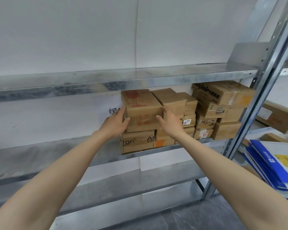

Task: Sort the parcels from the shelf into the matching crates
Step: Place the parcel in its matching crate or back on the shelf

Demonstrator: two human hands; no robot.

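Note:
A cardboard parcel with red print [142, 107] sits on top of a stack at the left end of a row of parcels on the middle shelf [56, 151]. My left hand [114, 124] lies against its left side with straight fingers, thumb on the front face. Opposite it, my right hand [169, 122] presses the right side, fingers reaching into the gap beside a plain brown parcel [170, 101], thumb on the front. Under it lies a taped parcel with black lettering [137, 141]. No crates are in view.
More cardboard parcels [223, 95] are stacked to the right, up to the metal upright [263, 90]. Blue and white folders [273, 165] lie at the right edge. The upper shelf [106, 80] hangs just above the stack. A paper sign with black characters [112, 111] is on the wall.

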